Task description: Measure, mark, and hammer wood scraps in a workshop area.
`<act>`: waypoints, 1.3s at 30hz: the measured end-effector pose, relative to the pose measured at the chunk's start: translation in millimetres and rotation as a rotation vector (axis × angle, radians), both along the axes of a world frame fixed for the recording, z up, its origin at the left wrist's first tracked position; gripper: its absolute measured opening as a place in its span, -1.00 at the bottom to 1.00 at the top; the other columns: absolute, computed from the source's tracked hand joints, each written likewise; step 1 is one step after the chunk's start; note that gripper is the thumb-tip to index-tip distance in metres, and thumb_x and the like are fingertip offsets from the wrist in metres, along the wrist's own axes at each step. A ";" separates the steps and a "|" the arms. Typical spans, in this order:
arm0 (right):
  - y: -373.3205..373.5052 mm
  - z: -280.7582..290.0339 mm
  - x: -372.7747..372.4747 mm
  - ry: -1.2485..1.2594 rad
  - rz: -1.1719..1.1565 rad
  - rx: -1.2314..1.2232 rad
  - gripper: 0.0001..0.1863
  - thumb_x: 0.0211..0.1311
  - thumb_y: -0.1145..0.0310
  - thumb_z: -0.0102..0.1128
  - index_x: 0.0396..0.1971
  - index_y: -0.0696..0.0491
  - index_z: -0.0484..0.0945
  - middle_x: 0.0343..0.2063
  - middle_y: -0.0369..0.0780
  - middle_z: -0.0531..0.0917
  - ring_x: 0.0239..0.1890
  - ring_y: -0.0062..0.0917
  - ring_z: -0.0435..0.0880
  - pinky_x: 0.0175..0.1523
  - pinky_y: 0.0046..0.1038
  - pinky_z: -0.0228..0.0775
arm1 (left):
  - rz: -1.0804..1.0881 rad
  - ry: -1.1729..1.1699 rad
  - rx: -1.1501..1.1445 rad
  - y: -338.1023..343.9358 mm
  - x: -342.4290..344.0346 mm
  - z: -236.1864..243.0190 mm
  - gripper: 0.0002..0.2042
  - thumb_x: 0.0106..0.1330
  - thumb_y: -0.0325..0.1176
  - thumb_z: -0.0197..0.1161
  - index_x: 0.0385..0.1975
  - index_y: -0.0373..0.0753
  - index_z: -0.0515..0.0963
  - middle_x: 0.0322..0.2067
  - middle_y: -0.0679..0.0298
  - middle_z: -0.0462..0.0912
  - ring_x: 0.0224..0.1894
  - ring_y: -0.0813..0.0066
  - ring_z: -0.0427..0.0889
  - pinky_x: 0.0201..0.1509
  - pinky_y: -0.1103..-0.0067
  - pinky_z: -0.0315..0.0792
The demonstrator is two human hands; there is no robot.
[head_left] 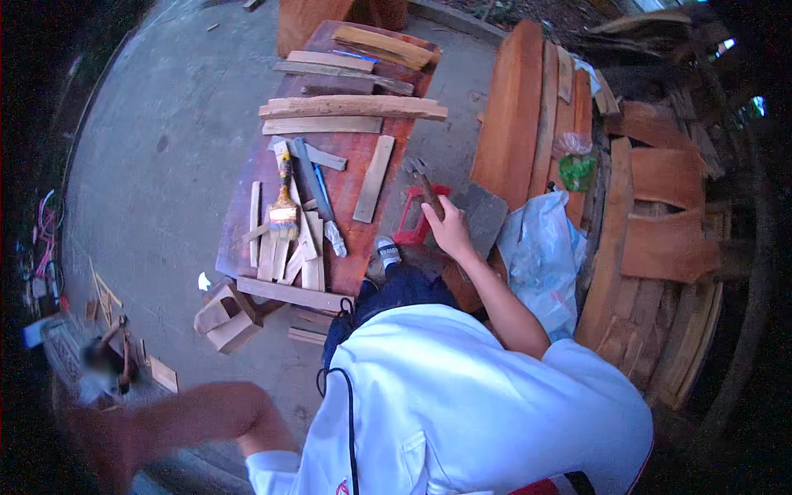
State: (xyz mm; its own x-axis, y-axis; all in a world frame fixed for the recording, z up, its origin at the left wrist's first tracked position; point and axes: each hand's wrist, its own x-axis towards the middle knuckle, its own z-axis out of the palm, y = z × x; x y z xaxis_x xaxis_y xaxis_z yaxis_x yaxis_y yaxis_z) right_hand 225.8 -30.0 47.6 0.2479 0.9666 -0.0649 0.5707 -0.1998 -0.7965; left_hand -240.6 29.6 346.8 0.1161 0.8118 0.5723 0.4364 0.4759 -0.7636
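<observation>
In my right hand [448, 226] is a hammer [426, 188], its wooden handle wrapped by my fingers and its metal head pointing away from me. It is held just off the right edge of a low reddish-brown table [241, 227]. My left arm reaches out at the lower left, and my left hand [109, 445] is dark and smeared by motion, so its fingers cannot be made out. On the table a wide paintbrush [283, 216] lies over several loose wood strips [312, 268]. Beside it is a blue stick-like tool [321, 186] and a flat wood strip [374, 179].
Long boards [355, 107] lie across the table's far end. A red plastic frame [410, 216] stands near my foot. Large planks [507, 115] and a pale plastic bag [540, 252] are at right. A cardboard box [229, 320] sits at the table's near left corner.
</observation>
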 end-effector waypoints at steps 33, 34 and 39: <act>-32.6 -19.7 -21.8 -0.088 0.171 -0.062 -0.57 0.33 0.06 0.23 -0.11 0.16 0.58 -0.33 0.09 0.70 -0.21 0.05 0.69 -0.13 -0.07 0.51 | 0.378 0.818 -0.164 -88.8 -128.4 4.8 -0.56 0.44 -0.20 0.11 0.28 -0.17 0.41 0.16 0.21 0.55 0.14 0.42 0.55 0.22 0.35 0.45; -33.3 -21.2 -23.1 -0.082 0.150 -0.010 -0.56 0.32 0.05 0.24 -0.10 0.16 0.58 -0.33 0.10 0.69 -0.20 0.06 0.69 -0.12 -0.06 0.51 | 0.386 0.840 -0.165 -88.2 -127.8 4.6 -0.56 0.44 -0.20 0.11 0.28 -0.17 0.41 0.16 0.21 0.55 0.14 0.42 0.55 0.22 0.35 0.45; -34.0 -12.3 -25.3 -0.058 0.171 -0.074 -0.54 0.32 0.05 0.24 -0.08 0.19 0.57 -0.33 0.13 0.69 -0.20 0.08 0.68 -0.11 -0.05 0.51 | 0.427 0.954 -0.178 -86.7 -124.0 1.2 -0.56 0.44 -0.20 0.11 0.27 -0.18 0.41 0.15 0.20 0.55 0.13 0.41 0.55 0.21 0.36 0.45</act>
